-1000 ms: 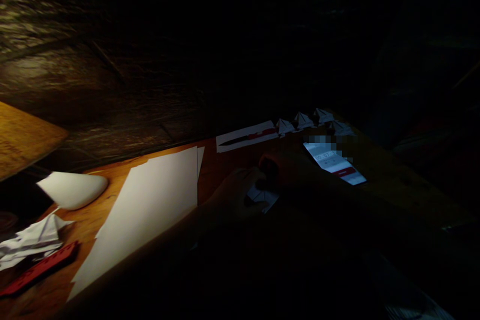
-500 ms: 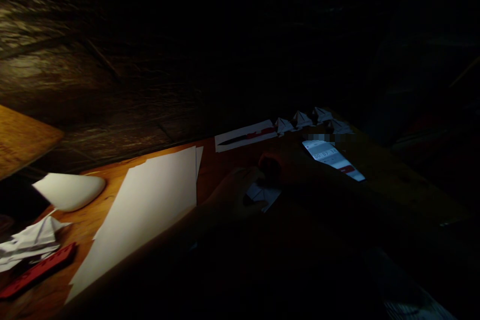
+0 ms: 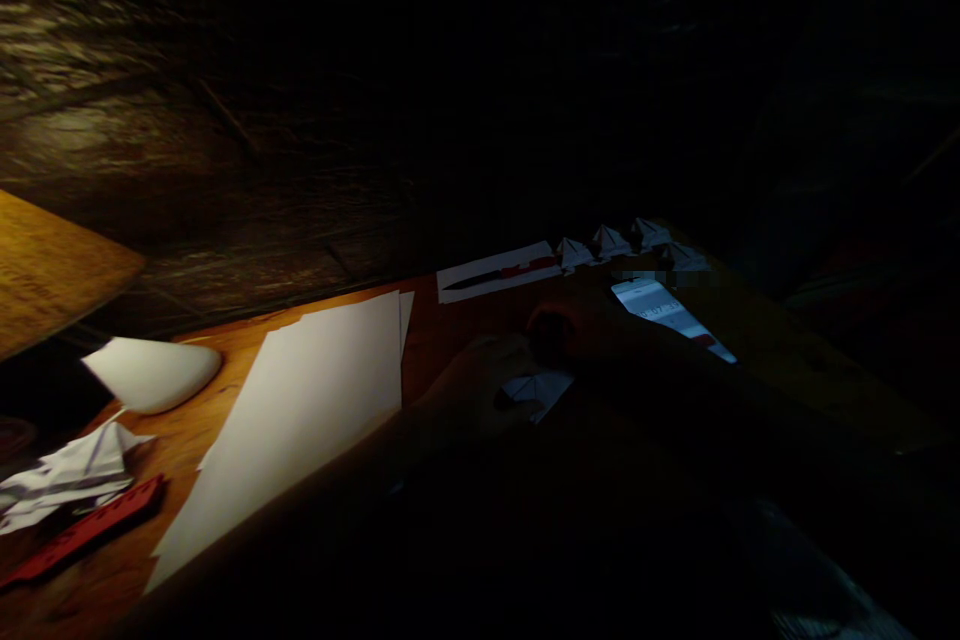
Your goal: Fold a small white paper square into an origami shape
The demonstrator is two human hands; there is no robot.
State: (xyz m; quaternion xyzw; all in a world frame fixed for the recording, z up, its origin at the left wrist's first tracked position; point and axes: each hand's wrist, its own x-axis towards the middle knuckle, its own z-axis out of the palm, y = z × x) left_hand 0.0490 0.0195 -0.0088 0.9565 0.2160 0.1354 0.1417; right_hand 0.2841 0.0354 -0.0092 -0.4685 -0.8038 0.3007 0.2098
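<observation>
The scene is very dark. A small folded white paper point(image 3: 546, 388) lies on the wooden table point(image 3: 450, 330) near its middle. My left hand point(image 3: 472, 392) rests curled on the paper's left side, fingers bent down onto it. My right hand point(image 3: 577, 330) comes in from the right, and its fingertips are closed against the paper's upper edge. Both forearms are lost in shadow.
A stack of white sheets point(image 3: 322, 390) lies left of my hands. Behind are a knife on a paper strip point(image 3: 499, 272), several small folded paper figures point(image 3: 622, 242) and a lit phone point(image 3: 671, 315). At far left are curled paper point(image 3: 150, 372), crumpled paper point(image 3: 67, 475) and a red ruler point(image 3: 82, 530).
The small folded paper has shifted slightly to the right under my fingers and looks flatter. Both hands stay on it; the view has drifted a little.
</observation>
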